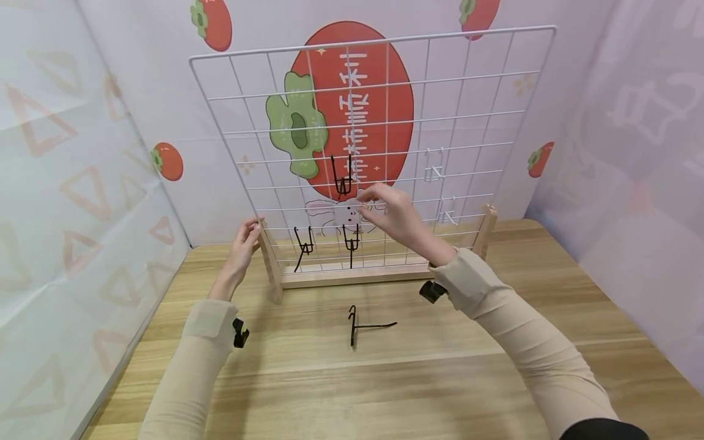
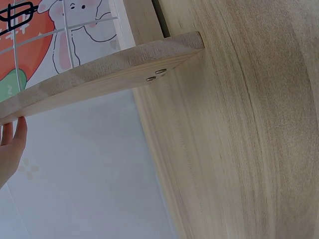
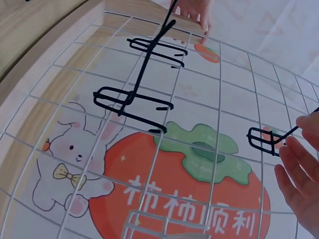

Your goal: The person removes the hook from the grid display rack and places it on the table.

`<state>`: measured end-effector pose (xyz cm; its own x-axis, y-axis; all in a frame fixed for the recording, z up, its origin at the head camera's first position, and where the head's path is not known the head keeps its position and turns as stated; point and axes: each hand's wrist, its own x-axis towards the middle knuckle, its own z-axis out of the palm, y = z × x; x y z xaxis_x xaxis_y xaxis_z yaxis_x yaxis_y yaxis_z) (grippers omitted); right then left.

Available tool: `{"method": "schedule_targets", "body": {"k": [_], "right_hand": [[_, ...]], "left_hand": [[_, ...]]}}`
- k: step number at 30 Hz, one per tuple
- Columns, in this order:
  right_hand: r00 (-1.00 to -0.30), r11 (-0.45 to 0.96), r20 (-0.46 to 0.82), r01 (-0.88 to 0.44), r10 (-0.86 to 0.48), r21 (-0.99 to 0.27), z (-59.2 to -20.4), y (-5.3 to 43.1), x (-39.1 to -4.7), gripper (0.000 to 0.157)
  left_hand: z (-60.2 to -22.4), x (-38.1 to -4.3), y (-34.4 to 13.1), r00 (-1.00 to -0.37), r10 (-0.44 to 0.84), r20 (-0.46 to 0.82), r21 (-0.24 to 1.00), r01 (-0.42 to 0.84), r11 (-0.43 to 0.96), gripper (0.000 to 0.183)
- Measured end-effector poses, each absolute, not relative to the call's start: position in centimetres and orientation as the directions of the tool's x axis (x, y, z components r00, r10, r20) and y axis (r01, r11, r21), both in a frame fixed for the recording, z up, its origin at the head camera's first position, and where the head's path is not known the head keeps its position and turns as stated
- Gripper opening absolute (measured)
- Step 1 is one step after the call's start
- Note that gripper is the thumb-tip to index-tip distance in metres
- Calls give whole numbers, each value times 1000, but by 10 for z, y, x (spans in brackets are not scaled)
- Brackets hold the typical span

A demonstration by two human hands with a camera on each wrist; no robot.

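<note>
Beige right sleeve [image 1: 528, 348] is lying nearest to the camera and is leading forward to the right hand [image 1: 398, 214]. This hand is hovering before the white wire grid [image 1: 374, 42], with its thumb and fingers bent softly and parted. Just to its left, and a little higher, the upper black hook [image 1: 343, 186] is hanging on the wires. This is the relation which seems to me most important: the right hand is standing much nearer to this hook than the left one. The hook's prongs are running up and down along the grid, while its long arm is pointing outward, toward the person. Whether the fingertips are touching this arm, I cannot tell; from the head view, a gap is showing.

At the other side, the left hand [image 1: 240, 247] is touching the left wooden upright [image 1: 269, 263] near its top; if it is also pinching, I cannot tell.

Further out, two lower black hooks [image 1: 306, 249] are hanging side by side, and two white hooks [image 1: 433, 173] are hanging to the right. On the worktop [image 1: 308, 391], between the forearms, one loose black hook [image 1: 353, 328] is lying, its arm pointing to the right.
</note>
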<state>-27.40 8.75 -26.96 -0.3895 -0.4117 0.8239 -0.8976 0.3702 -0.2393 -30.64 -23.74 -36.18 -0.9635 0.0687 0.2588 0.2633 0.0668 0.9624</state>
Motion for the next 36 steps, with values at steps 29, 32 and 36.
{"method": "schedule_targets", "body": {"k": [29, 32, 36], "right_hand": [[-469, 437, 809, -848, -354, -301, -250, 57, -297, 15], [-472, 458, 808, -840, -353, -291, -251, 56, -298, 13], [-457, 477, 817, -838, -351, -264, -251, 54, -299, 11]], "left_hand": [[-356, -302, -234, -966, 68, 249, 964, 254, 76, 41], [-361, -307, -236, -964, 62, 258, 962, 262, 75, 41], [-363, -307, -237, -960, 57, 273, 958, 277, 70, 33]]}}
